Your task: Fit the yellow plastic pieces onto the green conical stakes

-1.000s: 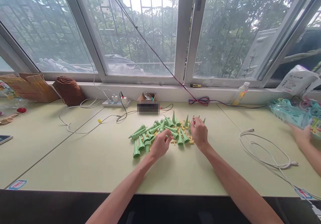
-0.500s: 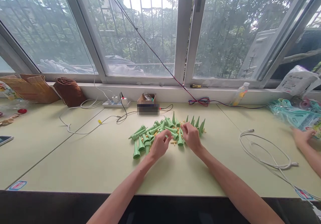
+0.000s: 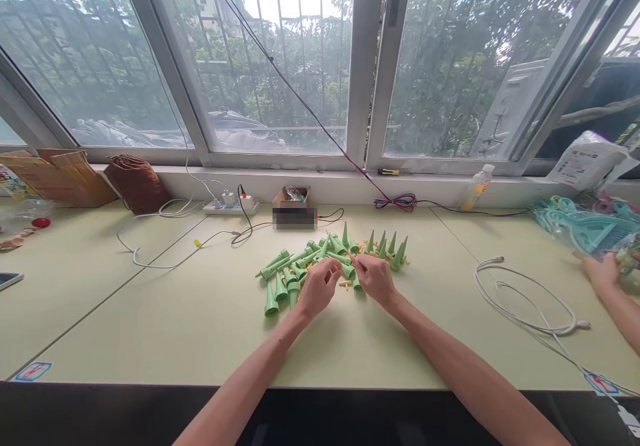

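Note:
A pile of green plastic cone-shaped spikes (image 3: 280, 291) lies in the middle of the table, with small yellow T-shaped pieces (image 3: 345, 284) among and beside them. My left hand (image 3: 318, 287) is at the front of the pile, thumb and fingers pinched together; whatever is between them is too small to make out. Close by on its right, my right hand (image 3: 375, 277) is also closed in a pinch over the pile, its fingertips hiding what they hold. Several green spikes (image 3: 391, 246) stand upright, points up, just behind my right hand.
Behind the pile are a small cardboard box (image 3: 291, 196) and a power strip (image 3: 231, 207). A white cable (image 3: 525, 299) lies coiled at right. Another person's hand (image 3: 603, 271) touches teal plastic items (image 3: 575, 229) at far right. A bottle (image 3: 477, 189) stands near the window.
My right hand has moved down and left, closer to my left hand, uncovering more of the upright spikes. My left hand stays almost in place.

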`<state>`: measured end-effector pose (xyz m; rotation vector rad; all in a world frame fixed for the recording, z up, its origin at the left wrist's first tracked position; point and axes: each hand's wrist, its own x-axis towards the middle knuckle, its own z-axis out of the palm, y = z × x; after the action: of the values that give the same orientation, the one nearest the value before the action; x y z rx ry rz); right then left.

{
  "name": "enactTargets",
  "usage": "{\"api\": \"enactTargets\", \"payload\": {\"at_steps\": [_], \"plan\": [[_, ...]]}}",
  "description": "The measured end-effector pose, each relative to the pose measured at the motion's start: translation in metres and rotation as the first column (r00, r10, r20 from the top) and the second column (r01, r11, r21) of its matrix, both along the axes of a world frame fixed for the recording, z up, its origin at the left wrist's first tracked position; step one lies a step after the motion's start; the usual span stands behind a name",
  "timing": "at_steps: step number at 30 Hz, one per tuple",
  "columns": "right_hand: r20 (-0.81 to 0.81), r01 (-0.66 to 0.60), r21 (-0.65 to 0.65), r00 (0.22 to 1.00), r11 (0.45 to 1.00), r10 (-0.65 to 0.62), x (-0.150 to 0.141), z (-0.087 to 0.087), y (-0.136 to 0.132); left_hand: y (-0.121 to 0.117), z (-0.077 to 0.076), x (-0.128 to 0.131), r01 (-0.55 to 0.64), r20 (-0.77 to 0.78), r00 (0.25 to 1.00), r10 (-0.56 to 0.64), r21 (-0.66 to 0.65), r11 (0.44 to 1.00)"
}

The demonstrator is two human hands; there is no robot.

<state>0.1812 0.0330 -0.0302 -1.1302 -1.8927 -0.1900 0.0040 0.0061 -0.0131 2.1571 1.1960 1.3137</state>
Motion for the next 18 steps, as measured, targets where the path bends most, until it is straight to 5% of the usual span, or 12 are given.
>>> {"api": "enactTargets", "payload": {"at_steps": [18], "plan": [[-0.045,-0.13,-0.092,0.991,0.987,0.126,-0.0037,0.0019,0.0,-0.0025,0.0007,-0.0016,-0.011,-0.018,1.0,0.01,-0.034,0.999]]}}
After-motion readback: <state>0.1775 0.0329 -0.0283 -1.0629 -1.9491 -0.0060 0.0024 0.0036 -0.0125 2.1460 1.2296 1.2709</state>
